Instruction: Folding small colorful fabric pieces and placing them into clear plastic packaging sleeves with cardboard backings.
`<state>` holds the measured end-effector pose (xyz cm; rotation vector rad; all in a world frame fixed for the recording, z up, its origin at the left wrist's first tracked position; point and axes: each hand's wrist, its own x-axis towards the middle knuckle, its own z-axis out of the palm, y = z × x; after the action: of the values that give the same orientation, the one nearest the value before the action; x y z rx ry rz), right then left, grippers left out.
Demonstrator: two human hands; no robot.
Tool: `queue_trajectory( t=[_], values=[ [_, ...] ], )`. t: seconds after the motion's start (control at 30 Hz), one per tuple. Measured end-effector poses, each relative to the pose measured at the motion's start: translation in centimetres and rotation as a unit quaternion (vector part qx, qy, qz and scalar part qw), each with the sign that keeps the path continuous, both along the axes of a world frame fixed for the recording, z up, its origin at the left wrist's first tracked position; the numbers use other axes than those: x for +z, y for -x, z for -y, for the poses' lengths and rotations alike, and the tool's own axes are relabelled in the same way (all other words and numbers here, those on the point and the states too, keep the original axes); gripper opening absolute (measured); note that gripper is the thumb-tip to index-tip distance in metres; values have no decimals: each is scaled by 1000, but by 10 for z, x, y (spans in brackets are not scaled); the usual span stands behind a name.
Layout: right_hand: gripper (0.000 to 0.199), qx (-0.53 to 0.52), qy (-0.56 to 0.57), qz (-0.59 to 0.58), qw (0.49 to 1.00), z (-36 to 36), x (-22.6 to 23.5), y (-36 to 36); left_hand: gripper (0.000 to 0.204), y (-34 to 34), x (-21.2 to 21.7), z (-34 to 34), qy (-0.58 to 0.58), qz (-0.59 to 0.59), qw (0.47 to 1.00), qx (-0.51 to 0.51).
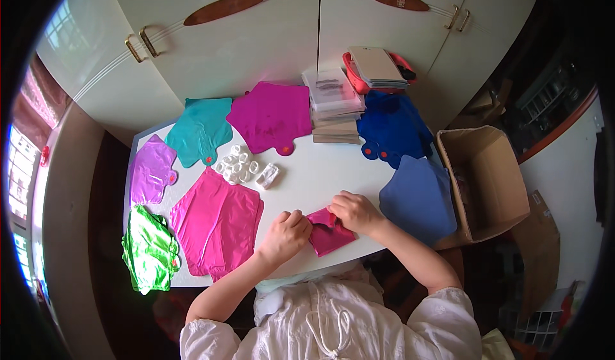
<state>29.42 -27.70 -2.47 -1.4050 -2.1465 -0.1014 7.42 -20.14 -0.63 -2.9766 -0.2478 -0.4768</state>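
The work appeared partway through a single piece: a folded magenta foil piece (pixel 330 238) lay at the near edge of the tabletop (pixel 301 177), between the person's two hands. The left hand (pixel 286 237) had its grip closed at the piece's left edge, and the right hand (pixel 354 212) pinched its upper right corner. The piece had been brought down to a small packet, though whether another fold was due could not be told.

Around it, much looked undone. The pink foil sheet (pixel 218 222), purple foil sheet (pixel 151 169), green foil sheet (pixel 146 251), teal foil sheet (pixel 202 129) and dark blue foil sheets (pixel 394 126) lay spread out (some perhaps several deep). The white rolls (pixel 234 167) and the stack of clear sleeves (pixel 328 91) sat apart from both hands, seemingly awaiting a later step.
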Motion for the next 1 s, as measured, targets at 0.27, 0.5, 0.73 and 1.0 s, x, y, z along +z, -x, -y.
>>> queue_trajectory(
  t=[0.27,0.5,0.73,1.0],
  values=[
    [6,-4,-92,101,991,6,-1,3,28,-7,5,10,45,77,994,57],
    [11,-44,-38,127,990,11,11,9,36,-12,-20,22,29,54,997,45],
    [24,-130,-43,143,980,36,6,40,36,-13,-14,25,-18,30,998,47],
    [19,-141,-47,127,981,39,-5,40,37,-7,-15,26,-45,42,998,35]
  ],
)
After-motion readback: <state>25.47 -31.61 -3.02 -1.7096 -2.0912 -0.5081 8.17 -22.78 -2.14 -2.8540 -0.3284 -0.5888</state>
